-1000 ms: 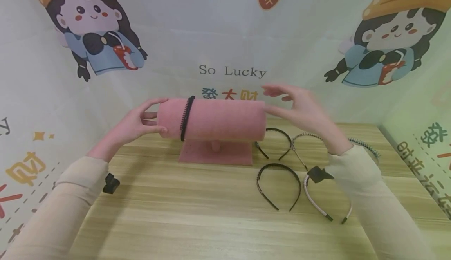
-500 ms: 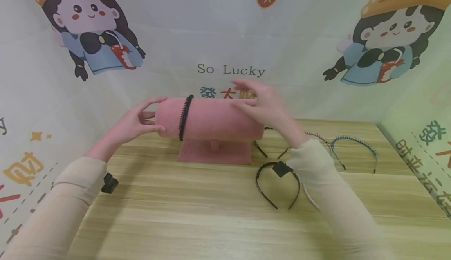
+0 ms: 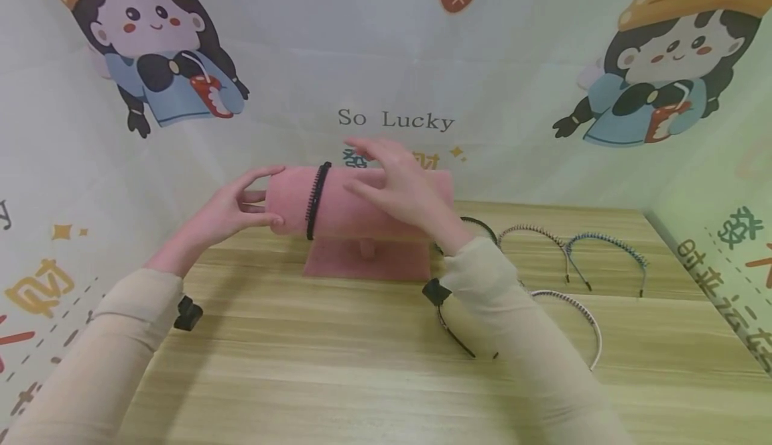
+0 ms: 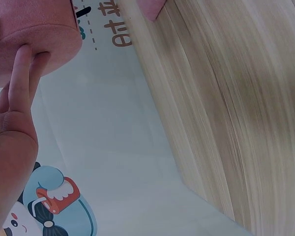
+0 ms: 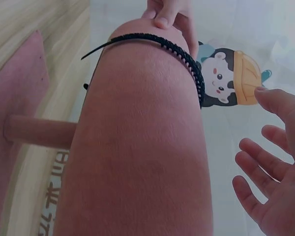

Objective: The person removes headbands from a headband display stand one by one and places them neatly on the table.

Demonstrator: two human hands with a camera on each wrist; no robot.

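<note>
A pink plush headband stand (image 3: 338, 214), a roll on a post and flat base, stands at the back of the table. My left hand (image 3: 224, 212) grips its left end, thumb in front and index finger on top. In the left wrist view, two fingers (image 4: 21, 78) press against the round end face. Around the roll's left part sits a black toothed headband (image 3: 315, 204), its ends hanging down in the right wrist view. My right hand (image 3: 398, 180) holds nothing; its fingers are spread beside the roll, apart from the headband (image 5: 196, 73).
Several loose headbands lie to the right: a blue one (image 3: 609, 237), a beige one (image 3: 531, 228), a white one (image 3: 596, 331) and dark ones partly hidden by my right sleeve (image 3: 519, 338). A printed cloth wall (image 3: 289, 83) closes off the back of the wooden table (image 3: 289, 351).
My right hand has moved left from the roll's right end to above its middle, towards the black headband. My left hand keeps its grip, and the stand and headband have stayed in place.
</note>
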